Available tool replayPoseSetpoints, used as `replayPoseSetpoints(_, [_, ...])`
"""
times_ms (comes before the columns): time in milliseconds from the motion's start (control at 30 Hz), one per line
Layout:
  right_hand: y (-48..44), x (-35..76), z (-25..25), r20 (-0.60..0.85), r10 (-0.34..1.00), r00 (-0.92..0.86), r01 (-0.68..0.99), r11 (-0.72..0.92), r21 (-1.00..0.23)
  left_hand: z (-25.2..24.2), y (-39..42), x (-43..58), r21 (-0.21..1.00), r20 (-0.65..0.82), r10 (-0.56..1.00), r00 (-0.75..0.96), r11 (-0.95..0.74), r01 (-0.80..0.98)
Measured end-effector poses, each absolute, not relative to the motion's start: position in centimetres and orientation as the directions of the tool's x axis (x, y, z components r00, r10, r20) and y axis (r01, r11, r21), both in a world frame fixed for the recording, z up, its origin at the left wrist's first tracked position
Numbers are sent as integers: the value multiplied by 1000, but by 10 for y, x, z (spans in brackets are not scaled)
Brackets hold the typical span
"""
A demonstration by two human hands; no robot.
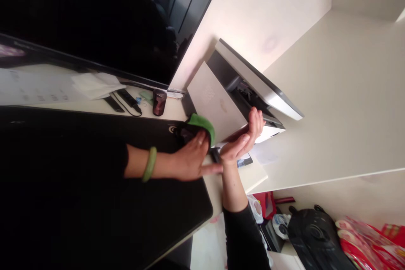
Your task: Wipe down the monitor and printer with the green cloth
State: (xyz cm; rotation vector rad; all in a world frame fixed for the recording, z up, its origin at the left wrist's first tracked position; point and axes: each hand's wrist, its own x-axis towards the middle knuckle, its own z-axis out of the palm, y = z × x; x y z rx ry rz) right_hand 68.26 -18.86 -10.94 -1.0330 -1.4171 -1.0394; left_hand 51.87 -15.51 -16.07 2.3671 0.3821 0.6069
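Pale flat device [213, 103] stands tilted on the far side of the desk [316, 93], left hand [190, 156] closed on green cloth [202, 125] at its near corner, right hand [243, 139] open, palm up, propping its edge.

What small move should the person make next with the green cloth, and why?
Probably slide the cloth in the left hand along the silver panel. The cloth sits only at the panel's corner, and the right hand appears to support the panel's edge, so it seems steady enough.
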Motion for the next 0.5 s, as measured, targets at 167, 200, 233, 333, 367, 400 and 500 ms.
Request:
replayPoseSetpoints(167, [-183,686,-110,997,1,-76,965,252,73,-169,-179,509,510,435,258,862,-860,0])
replayPoseSetpoints(200, [-183,687,-110,997,3,-78,962,263,74,-169,-177,511,463,493,228,840,-886,-32])
replayPoseSetpoints(233, [-184,688,-110,997,13,-78,958,277,71,-169,-173,513,414,547,195,814,-908,-61])
replayPoseSetpoints(333, [-188,689,-110,996,58,-71,946,321,48,-165,-154,524,289,649,122,751,-953,-95])
replayPoseSetpoints(367, [-189,689,-110,996,62,-65,944,328,41,-163,-147,528,259,666,109,738,-962,-92])
replayPoseSetpoints(400, [-190,689,-110,996,64,-61,942,333,36,-160,-140,531,235,680,98,726,-968,-89])
replayPoseSetpoints(500, [-189,686,-110,997,64,-45,938,346,20,-152,-117,538,231,698,121,706,-971,-62])
